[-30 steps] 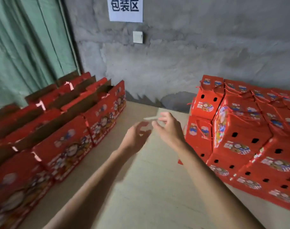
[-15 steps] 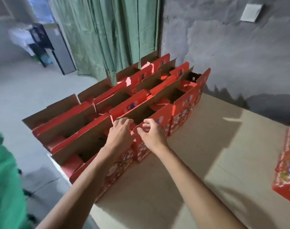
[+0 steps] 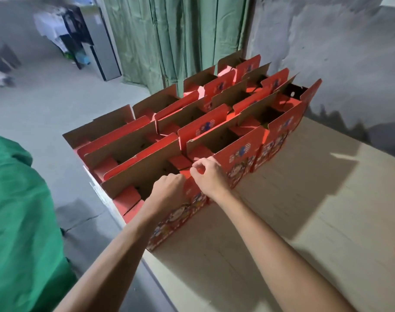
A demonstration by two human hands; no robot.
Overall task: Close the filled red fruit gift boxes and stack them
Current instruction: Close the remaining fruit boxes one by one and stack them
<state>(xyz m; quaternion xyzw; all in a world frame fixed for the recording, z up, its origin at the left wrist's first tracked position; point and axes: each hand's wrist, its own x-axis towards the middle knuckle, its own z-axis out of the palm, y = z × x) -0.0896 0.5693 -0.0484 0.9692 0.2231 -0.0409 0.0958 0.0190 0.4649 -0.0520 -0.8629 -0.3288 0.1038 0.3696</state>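
Head view: both hands at near corner of open red box (image 3: 187, 206), nearest of block at tabletop (image 3: 282, 221) left edge. Left hand (image 3: 168, 190) curled over front flap top edge, grip closed on it. Right hand (image 3: 211, 176) just beside, pinching flap edge next to it. Box long axis runs along tabletop edge, away-right; box directly under both hands, left one nearer its middle. Versus half second ago: hands same spot, right fingers now pinched tighter, view slightly closer. Next judged: pull box out or fold flaps.
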